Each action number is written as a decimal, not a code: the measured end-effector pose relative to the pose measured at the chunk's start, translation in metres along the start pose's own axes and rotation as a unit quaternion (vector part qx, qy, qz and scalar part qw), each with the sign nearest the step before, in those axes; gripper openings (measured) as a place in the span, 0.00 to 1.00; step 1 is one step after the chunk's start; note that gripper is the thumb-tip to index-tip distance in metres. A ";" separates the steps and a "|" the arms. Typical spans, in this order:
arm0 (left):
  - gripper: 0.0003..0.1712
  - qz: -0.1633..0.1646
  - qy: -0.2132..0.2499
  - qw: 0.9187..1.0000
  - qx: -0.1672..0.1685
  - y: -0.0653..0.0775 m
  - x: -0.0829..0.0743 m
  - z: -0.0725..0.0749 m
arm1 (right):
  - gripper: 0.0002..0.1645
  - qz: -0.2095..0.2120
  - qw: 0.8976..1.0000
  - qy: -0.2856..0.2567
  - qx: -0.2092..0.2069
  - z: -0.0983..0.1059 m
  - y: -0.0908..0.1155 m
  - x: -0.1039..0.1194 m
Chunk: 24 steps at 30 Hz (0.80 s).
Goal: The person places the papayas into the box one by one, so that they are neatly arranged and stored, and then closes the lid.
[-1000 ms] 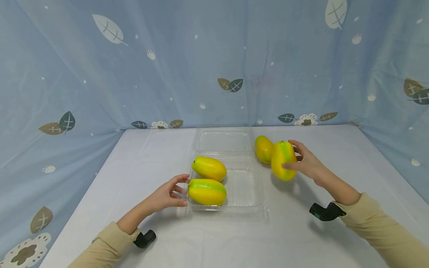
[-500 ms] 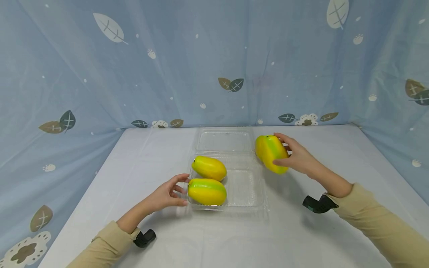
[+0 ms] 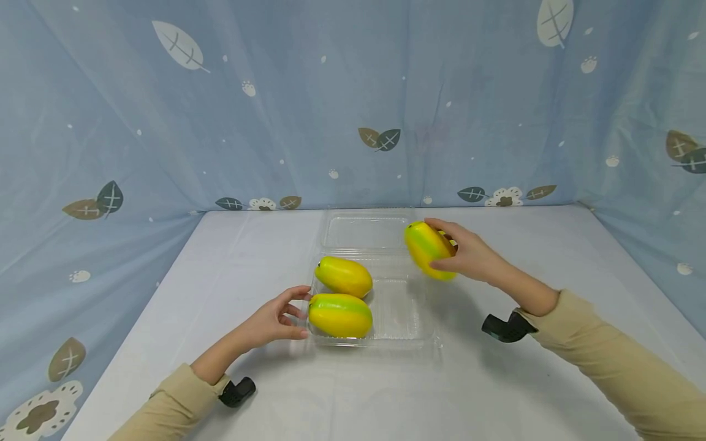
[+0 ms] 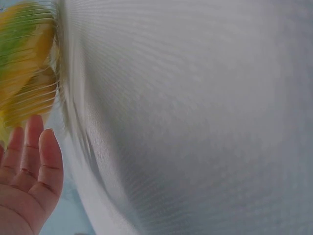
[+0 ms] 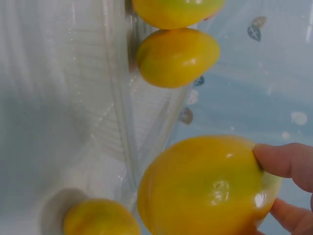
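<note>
My right hand [image 3: 469, 254], gripping a yellow-green fruit [image 3: 426, 248], has carried it to two o'clock of the clear box [image 3: 399, 309], nearer the two boxed fruits [image 3: 341, 315]; my left hand [image 3: 270, 321] rests relaxed at nine.

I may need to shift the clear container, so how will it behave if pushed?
Likely light and a bit flexible: the container looks like thin, see-through plastic. It may swivel, since the near fruit and far fruit inside it both sit in its left half. The lid, open behind it, would probably drag along.
</note>
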<state>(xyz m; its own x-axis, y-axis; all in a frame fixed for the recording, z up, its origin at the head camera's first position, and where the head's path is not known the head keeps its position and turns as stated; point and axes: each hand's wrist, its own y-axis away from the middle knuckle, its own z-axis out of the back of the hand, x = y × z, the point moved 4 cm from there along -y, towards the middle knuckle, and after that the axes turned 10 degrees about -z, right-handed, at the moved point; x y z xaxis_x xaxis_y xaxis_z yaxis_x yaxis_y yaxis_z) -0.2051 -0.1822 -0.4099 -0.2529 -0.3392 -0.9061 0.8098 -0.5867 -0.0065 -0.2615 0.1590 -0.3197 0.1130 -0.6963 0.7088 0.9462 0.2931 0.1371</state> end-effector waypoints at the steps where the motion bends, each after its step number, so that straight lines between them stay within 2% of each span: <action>1: 0.43 0.000 0.000 1.000 0.000 0.000 0.000 0.000 | 0.44 0.003 1.000 -0.001 0.002 -0.001 -0.001 0.002; 14: 0.44 0.000 0.000 1.000 0.000 0.000 0.002 0.000 | 0.41 0.092 0.995 0.046 0.014 -0.020 -0.010 0.024; 24: 0.44 0.004 0.003 1.000 -0.001 0.000 0.001 0.000 | 0.41 0.099 0.993 0.060 0.024 -0.036 -0.017 0.027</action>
<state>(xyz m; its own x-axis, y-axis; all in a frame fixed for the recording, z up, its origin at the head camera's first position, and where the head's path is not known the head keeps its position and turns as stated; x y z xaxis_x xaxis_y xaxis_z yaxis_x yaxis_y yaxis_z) -0.2056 -0.1823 -0.4107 -0.2438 -0.3391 -0.9086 0.8131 -0.5821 -0.0009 -0.2640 0.1116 -0.3282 0.3330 -0.6941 0.6383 0.8866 0.4610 0.0387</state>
